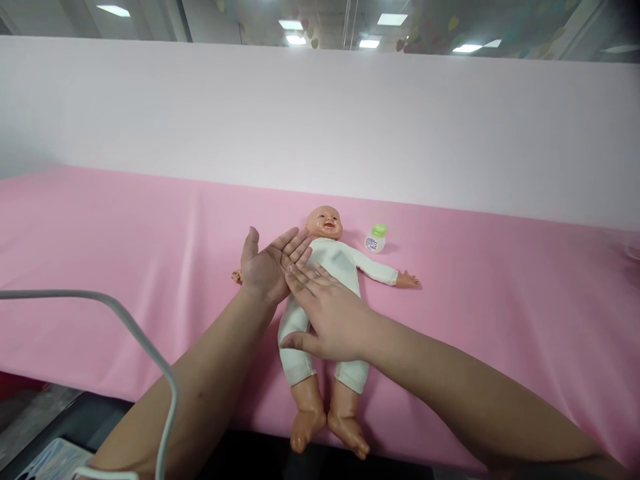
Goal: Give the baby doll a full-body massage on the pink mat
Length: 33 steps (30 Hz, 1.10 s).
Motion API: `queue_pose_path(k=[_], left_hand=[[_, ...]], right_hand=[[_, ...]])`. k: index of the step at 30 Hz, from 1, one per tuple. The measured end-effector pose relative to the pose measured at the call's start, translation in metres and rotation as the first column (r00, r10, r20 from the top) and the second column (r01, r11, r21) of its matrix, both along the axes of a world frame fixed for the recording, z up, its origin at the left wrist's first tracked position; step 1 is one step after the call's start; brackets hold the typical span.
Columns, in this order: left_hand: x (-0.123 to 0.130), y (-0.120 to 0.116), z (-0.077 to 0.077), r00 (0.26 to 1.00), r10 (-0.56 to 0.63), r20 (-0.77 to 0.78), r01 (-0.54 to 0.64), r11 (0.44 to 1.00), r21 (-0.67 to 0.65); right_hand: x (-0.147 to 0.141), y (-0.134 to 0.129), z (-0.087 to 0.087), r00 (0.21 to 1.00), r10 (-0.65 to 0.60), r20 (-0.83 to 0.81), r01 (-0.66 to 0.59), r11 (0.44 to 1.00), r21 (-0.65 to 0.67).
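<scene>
A baby doll in a white body suit lies on its back on the pink cover, head away from me, bare feet at the near edge. Above its torso, my left hand is palm up with the fingers stretched out and the thumb apart. My right hand is palm down, fingers extended, its fingertips at the fingers of my left hand. Neither hand holds anything I can see. To the right of the doll's head stands a small white bottle with a green cap. My hands hide part of the doll's middle and one arm.
The pink cover spreads over the whole table. Behind it rises a white panel with glass above. A grey cable loops across the lower left, near my left forearm. A patterned item lies at the bottom left.
</scene>
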<state>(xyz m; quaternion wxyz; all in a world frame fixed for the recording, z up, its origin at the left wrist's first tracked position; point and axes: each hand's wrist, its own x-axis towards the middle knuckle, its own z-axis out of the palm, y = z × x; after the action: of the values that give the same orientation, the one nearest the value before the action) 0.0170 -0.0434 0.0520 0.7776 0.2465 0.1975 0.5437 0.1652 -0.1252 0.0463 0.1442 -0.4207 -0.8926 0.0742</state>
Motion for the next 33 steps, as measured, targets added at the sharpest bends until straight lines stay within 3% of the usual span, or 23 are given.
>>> queue_pose_path(k=[6,12,16,20,24,26,28,30,33], left_hand=[[0.004,-0.002,-0.005,0.999,-0.046,0.019,0.046,0.999,0.002],[0.013,-0.012,-0.004,0.995,-0.097,0.037,0.097,0.995,0.006],[0.018,-0.018,0.0,0.997,-0.073,0.007,0.073,0.996,-0.041],[0.031,-0.023,-0.004,0.998,-0.052,-0.032,0.05,0.997,-0.061],[0.039,-0.018,-0.014,0.987,-0.086,-0.134,0.093,0.995,0.046],[0.035,-0.011,-0.023,0.96,0.007,-0.28,0.051,0.979,0.2],[0.026,-0.001,-0.032,0.854,0.205,-0.479,0.013,0.911,0.412],[0.015,0.009,-0.042,0.64,0.385,-0.665,0.09,0.822,0.563],[0.007,0.021,-0.054,0.371,0.455,-0.81,0.272,0.78,0.563]], right_hand=[[-0.003,-0.009,0.003,0.991,0.096,-0.094,-0.098,0.995,-0.018],[-0.001,-0.004,0.0,0.984,0.108,-0.144,-0.108,0.994,0.01],[0.002,0.004,-0.002,0.991,0.078,-0.113,-0.073,0.996,0.054],[0.006,0.014,-0.003,0.997,-0.035,-0.064,0.04,0.996,0.08],[0.018,0.025,-0.001,0.992,-0.113,-0.056,0.118,0.99,0.083],[0.031,0.031,0.002,0.989,-0.133,-0.067,0.136,0.99,0.044],[0.049,0.037,0.004,0.985,-0.156,-0.078,0.155,0.988,-0.025],[0.068,0.04,0.004,0.976,-0.197,-0.092,0.187,0.977,-0.104],[0.089,0.033,-0.006,0.96,-0.18,-0.213,0.141,0.972,-0.188]])
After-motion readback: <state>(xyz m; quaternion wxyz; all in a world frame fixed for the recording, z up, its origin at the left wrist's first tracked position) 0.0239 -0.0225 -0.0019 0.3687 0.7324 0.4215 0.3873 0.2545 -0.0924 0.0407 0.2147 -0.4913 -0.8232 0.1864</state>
